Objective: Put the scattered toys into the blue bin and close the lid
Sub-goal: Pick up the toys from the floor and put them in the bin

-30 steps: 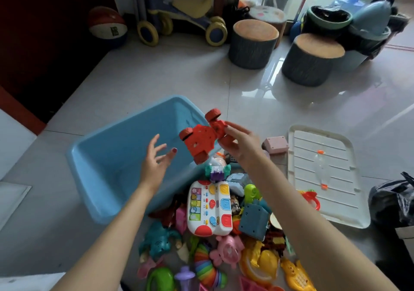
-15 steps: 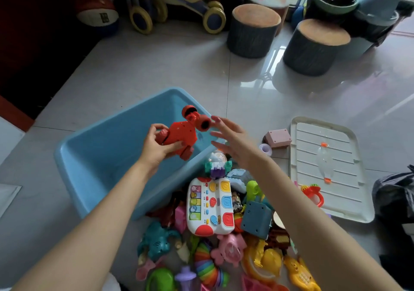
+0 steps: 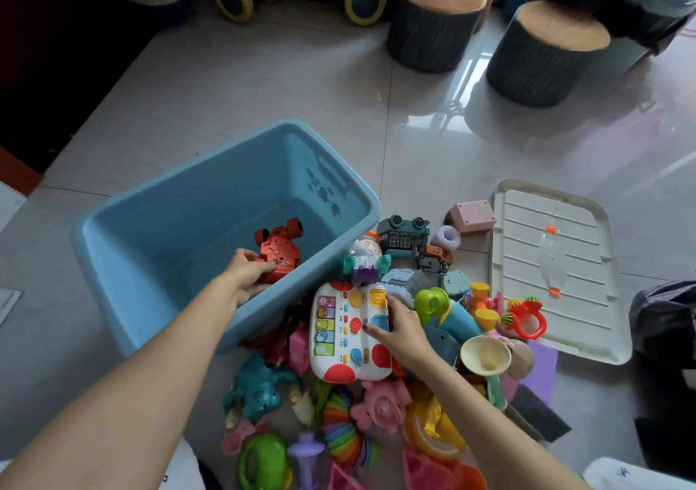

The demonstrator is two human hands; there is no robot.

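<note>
The blue bin [image 3: 158,203] stands open on the floor, left of centre. My left hand [image 3: 246,274] reaches down inside it, fingers closed on a red wheeled toy [image 3: 279,248] near the bin's bottom. A heap of colourful toys lies right of and below the bin. My right hand [image 3: 399,329] rests on the right edge of a white toy keyboard [image 3: 344,333] with coloured buttons, fingers curled over its side. The bin's white lid [image 3: 587,293] lies flat on the floor at the right.
A teal elephant toy [image 3: 258,391], a rainbow stacker [image 3: 341,427], a pink block [image 3: 470,216] and a red rattle [image 3: 529,320] are in the heap. Two stump stools [image 3: 435,18] stand at the back. A black bag [image 3: 666,320] sits at the right edge.
The red toy passed from my right hand to my left, which lowered it into the bin. My right hand dropped down onto the toy keyboard.
</note>
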